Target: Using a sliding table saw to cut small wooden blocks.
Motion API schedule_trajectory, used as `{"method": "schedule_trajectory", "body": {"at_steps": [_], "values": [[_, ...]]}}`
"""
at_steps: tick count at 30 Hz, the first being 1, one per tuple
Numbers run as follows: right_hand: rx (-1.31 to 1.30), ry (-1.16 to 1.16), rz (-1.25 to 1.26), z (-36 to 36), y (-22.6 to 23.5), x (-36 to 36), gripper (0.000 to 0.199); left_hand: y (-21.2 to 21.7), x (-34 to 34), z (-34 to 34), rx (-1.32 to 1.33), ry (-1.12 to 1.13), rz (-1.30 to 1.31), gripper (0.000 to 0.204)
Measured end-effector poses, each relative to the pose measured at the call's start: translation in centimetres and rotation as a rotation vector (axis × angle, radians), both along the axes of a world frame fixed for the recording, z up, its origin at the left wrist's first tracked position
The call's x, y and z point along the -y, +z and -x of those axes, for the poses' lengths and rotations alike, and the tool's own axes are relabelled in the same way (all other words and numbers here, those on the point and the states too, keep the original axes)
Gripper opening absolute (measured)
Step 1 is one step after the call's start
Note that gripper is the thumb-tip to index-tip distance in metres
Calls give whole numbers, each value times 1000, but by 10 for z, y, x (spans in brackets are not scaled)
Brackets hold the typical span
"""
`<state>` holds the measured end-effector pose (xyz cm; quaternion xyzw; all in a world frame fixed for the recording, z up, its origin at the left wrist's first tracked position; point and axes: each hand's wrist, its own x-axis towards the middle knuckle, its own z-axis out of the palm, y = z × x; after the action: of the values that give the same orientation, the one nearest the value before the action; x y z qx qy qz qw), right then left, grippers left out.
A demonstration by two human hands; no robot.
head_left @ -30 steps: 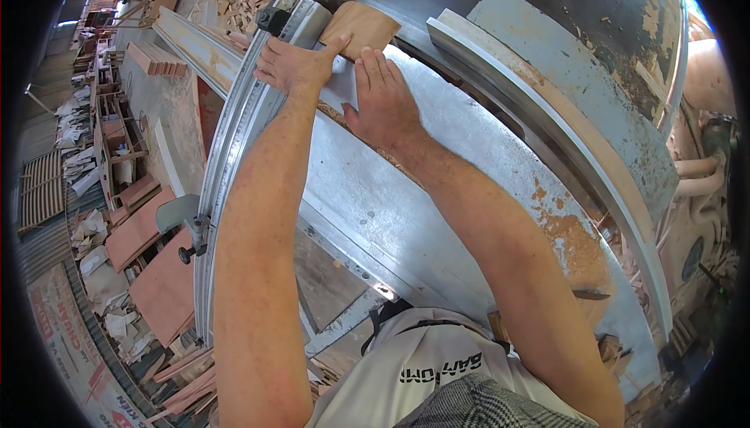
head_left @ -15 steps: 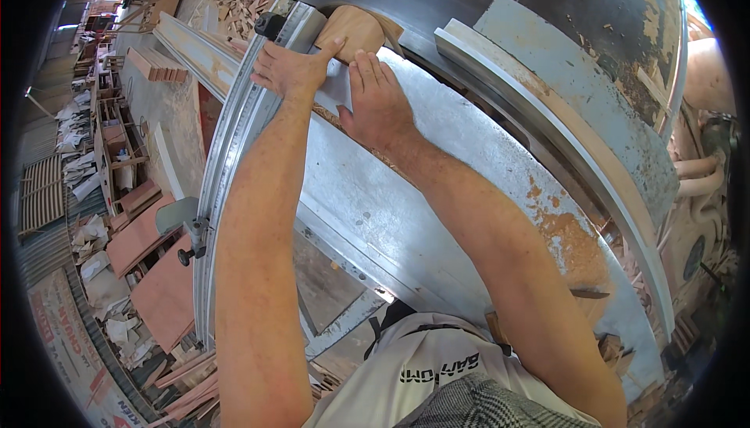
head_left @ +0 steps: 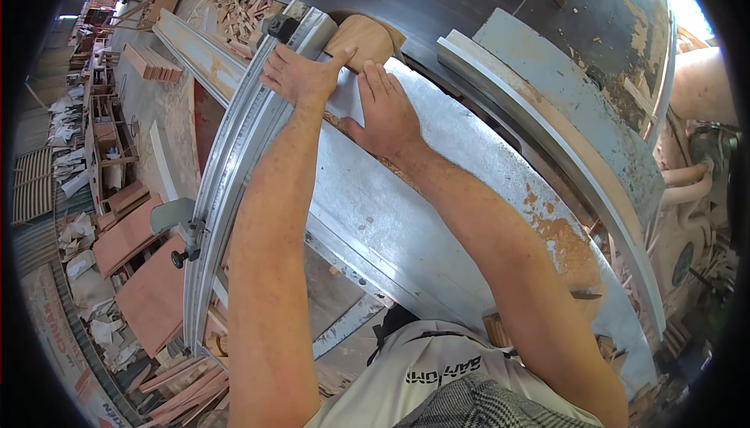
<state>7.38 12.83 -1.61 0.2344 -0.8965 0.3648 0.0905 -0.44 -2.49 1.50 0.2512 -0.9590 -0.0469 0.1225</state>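
Apparently stiff and light, the wooden piece [head_left: 361,38] suits near-edge holding; left hand [head_left: 303,76] spreads unclenched from metal fence [head_left: 248,119] to it, right hand [head_left: 388,118] flat, fingertips at its edge.

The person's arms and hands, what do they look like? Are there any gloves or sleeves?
The left hand and right hand are bare, without gloves. The left arm and right arm are bare too: no sleeve, watch or cable shows. The pale top has dark lettering.
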Motion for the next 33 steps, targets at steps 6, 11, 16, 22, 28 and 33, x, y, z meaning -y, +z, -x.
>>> {"method": "schedule_trajectory", "body": {"at_steps": [6, 11, 16, 22, 28, 33], "values": [[-10, 103, -47, -12, 10, -11, 78, 6, -2, -19, -84, -95, -10, 133], [-99, 146, -72, -19, 18, -11, 73, 12, 7, -30, -198, -189, -39, 129], [146, -218, 472, -16, 22, -3, 66, 18, 11, -42, -290, -248, -55, 128], [182, -412, 504, -4, 16, 19, 58, 18, 29, -59, -306, -257, -51, 128], [304, -289, 504, -42, 59, 45, 42, -25, 2, -126, -592, -604, -799, 49], [49, -190, 517, -127, 85, 37, 33, 29, -28, -215, -489, -266, -1847, 50]]}}
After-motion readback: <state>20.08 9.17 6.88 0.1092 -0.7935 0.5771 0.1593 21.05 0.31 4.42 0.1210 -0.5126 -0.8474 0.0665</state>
